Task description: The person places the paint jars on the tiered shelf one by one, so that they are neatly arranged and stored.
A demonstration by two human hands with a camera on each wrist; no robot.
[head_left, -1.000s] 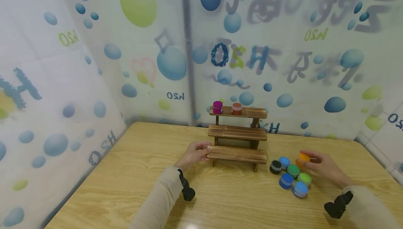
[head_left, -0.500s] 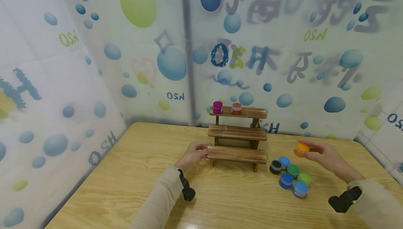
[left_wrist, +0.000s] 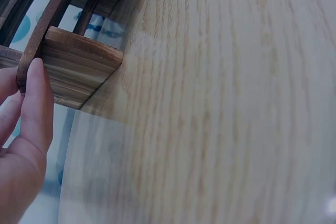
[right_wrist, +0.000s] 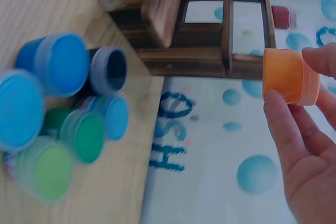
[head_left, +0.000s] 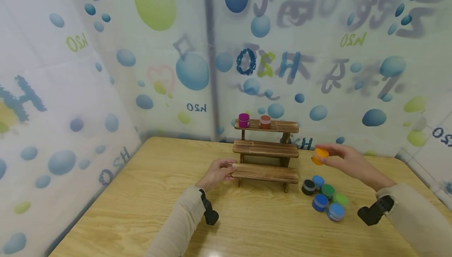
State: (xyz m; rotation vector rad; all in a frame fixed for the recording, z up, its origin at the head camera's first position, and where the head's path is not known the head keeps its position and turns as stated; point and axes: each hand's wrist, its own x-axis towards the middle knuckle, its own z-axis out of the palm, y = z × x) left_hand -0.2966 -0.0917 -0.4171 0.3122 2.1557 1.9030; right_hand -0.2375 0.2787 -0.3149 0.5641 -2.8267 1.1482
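Note:
A three-tier wooden display stand (head_left: 265, 149) rises near the back of the table. My left hand (head_left: 218, 174) pinches the left end of its lowest board between thumb and fingers; the left wrist view shows the thumb (left_wrist: 38, 98) against the board's edge. My right hand (head_left: 347, 163) holds an orange paint jar (head_left: 320, 156) in the air, to the right of the stand's upper tiers. In the right wrist view the orange jar (right_wrist: 289, 77) sits between thumb and fingertips. On the top tier stand a magenta jar (head_left: 244, 120) and a brown-orange jar (head_left: 265, 122).
Right of the stand, several jars are grouped on the wooden table (head_left: 141, 206): a black jar (head_left: 308, 187), a dark green jar (head_left: 327, 191), a light green jar (head_left: 340, 200) and blue ones, the nearest a light blue jar (head_left: 336, 212). A printed curtain (head_left: 169, 72) hangs behind.
My right hand has lifted the orange jar from beside the jar group and carried it up and leftward toward the stand. The left hand keeps its place on the lowest board.

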